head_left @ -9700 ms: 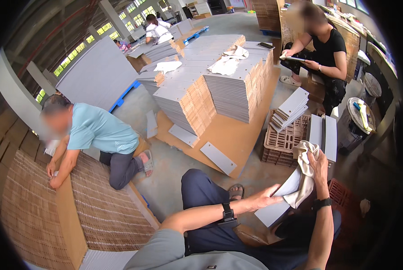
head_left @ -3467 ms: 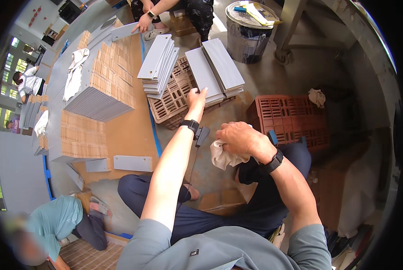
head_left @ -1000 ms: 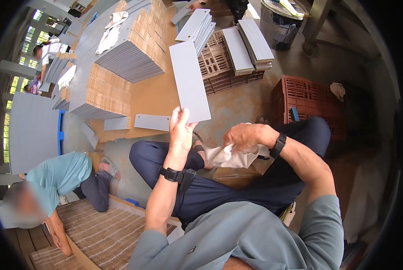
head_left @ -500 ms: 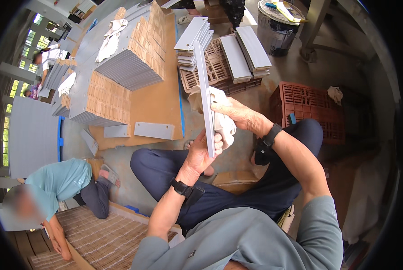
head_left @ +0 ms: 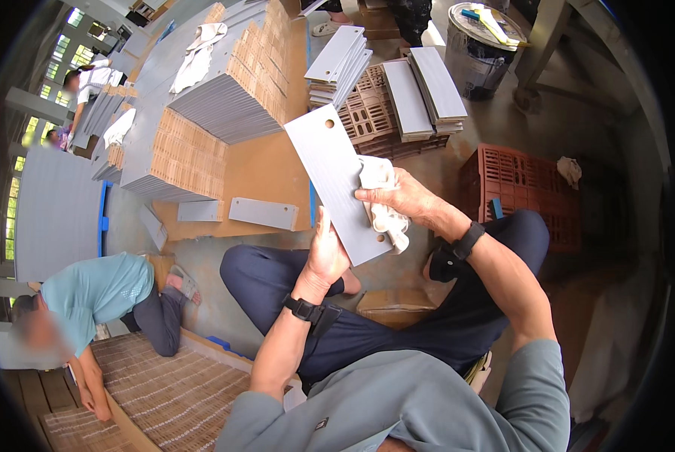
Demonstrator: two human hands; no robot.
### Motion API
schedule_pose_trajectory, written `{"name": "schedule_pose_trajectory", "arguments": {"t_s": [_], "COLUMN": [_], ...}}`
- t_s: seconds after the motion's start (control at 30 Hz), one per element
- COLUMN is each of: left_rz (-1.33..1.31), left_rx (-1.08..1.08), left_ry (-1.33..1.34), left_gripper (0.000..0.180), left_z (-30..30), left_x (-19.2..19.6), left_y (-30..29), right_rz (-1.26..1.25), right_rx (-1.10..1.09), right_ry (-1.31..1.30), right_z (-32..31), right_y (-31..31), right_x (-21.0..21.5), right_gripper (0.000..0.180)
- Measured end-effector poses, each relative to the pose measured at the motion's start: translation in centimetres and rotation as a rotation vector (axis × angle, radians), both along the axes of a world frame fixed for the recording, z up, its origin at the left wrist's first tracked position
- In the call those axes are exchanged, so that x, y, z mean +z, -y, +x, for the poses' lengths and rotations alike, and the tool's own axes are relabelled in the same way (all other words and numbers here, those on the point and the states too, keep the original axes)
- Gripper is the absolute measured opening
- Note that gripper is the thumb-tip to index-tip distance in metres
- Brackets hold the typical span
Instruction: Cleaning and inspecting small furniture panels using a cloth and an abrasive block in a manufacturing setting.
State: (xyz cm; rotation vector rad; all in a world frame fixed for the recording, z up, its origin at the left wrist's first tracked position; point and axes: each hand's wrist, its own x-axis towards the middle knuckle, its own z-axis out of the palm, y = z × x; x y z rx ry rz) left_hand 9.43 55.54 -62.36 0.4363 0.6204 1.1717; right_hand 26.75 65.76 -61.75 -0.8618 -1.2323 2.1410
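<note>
A grey rectangular board (head_left: 330, 169) with a round hole near each of two ends is held up over my lap, its broad face showing. My left hand (head_left: 327, 247) grips its lower left edge, the thumb along the face and the other fingers hidden behind. On the right edge, my right hand (head_left: 401, 197) is closed on a white cloth (head_left: 381, 215) that presses against the board, with the thumb over the face.
Tall stacks of grey boards (head_left: 190, 158) stand on cardboard at the left. Ahead, more boards (head_left: 409, 98) lie on a brown plastic crate (head_left: 364, 113). A red-brown crate (head_left: 518, 188) and a bucket (head_left: 482, 53) are at the right. A person (head_left: 100, 301) bends low at the left.
The board has turned from nearly edge-on to showing its broad face, its top tilting left. My left hand has shifted a little left, and my right hand with the cloth a little right.
</note>
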Motion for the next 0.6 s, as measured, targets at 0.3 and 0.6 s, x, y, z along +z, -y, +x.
{"name": "schedule_pose_trajectory", "arguments": {"t_s": [0.3,0.6], "left_rz": [-0.043,-0.198], "left_rx": [0.098,0.083], "left_ry": [-0.026,0.019], "left_gripper": [0.081,0.075], "left_z": [-0.6,-1.3], "left_x": [-1.5,-3.9], "left_y": [-0.1,-0.5], "right_rz": [0.140,1.423], "right_rx": [-0.189,-0.063], "right_ry": [0.119,0.602], "right_z": [-0.3,-0.2], "right_y": [-0.1,3.3], "right_x": [0.1,2.9], "right_gripper": [0.037,0.062]}}
